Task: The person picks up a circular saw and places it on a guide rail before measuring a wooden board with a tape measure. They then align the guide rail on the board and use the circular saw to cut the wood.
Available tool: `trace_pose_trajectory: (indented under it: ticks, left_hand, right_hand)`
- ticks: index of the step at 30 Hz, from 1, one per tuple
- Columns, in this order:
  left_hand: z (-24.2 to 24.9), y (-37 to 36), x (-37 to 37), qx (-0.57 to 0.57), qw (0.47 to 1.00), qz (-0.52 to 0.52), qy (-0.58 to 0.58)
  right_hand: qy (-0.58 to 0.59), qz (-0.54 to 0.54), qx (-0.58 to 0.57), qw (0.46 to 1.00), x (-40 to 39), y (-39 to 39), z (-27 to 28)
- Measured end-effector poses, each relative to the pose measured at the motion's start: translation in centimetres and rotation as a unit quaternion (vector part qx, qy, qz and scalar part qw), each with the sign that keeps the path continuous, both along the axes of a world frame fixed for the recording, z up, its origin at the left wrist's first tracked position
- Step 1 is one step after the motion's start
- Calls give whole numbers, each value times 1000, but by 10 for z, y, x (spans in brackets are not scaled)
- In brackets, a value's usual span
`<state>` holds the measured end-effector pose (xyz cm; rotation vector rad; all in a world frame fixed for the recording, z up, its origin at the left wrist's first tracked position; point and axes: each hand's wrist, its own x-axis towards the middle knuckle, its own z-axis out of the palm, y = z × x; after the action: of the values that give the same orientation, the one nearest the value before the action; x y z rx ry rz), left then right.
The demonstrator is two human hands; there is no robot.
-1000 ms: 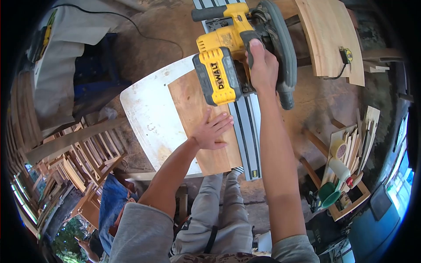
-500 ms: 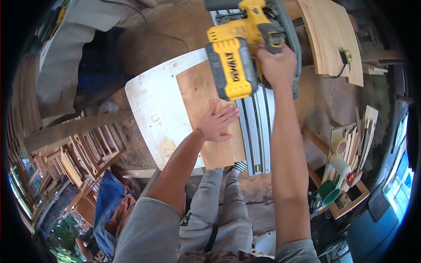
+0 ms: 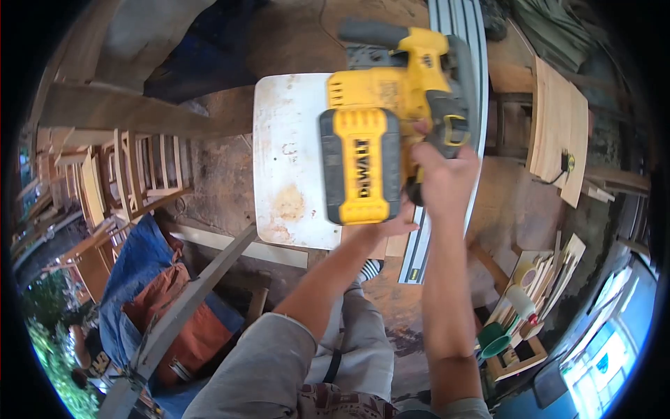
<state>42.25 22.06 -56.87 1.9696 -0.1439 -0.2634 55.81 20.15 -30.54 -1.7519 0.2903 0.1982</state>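
Note:
A yellow and black DeWalt cordless track saw (image 3: 377,91) stands over a long silver guide rail (image 3: 417,255). My right hand (image 3: 447,171) is closed around its rear handle, near the trigger. Below the battery, my left hand (image 3: 399,222) reaches under the saw toward the rail, with the visible fingers apart and the rest hidden by the battery. Beneath the saw, a wooden board (image 3: 396,246) shows only in small part beside the rail. A stained white tabletop (image 3: 289,167) supports the work.
At right, a tape measure (image 3: 567,163) lies on a wooden panel (image 3: 551,119). Wood strips, a white bottle (image 3: 520,302) and a green cup (image 3: 494,340) sit lower right. A grey beam (image 3: 188,307) crosses lower left by blue cloth (image 3: 132,279). Another person (image 3: 87,349) is beyond.
The view has shifted. The saw and my right hand have come lower, nearer to me. My left hand has left its flat position on the board and is now beneath the saw's battery.

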Motion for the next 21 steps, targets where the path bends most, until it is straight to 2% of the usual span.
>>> trace_pose_trajectory:
  ticks: [1,3,4,5,6,7,11,14,17,21]
  left_hand:
    - [8,-14,-5,-62,996,67,13]
    - [10,-15,-10,-250,956,107,109]
    - [27,-13,-9,-76,991,42,105]
    - [42,-11,-6,102,990,-24,98]
    - [61,-6,-2,277,952,-90,89]
    - [70,-7,-3,284,948,-84,118]
    - [62,-20,-33,279,958,0,69]
    - [69,-6,-39,242,965,-40,92]
    - [72,4,-42,241,964,-59,92]
    - [79,1,-35,244,960,-83,112]
  right_hand:
    - [16,9,16,1000,-7,20,2]
    - [12,18,52,998,-26,67,-5]
    - [-8,20,70,997,-37,90,-15]
    - [-11,17,64,998,-51,111,-27]
    - [-15,13,60,998,-63,132,-39]
    - [-3,20,54,998,-75,150,-48]
    - [20,34,46,998,-123,202,-68]
    - [10,48,19,999,-148,223,-86]
    - [48,78,26,995,-157,226,-93]
    - [72,86,-9,994,-158,218,-87]
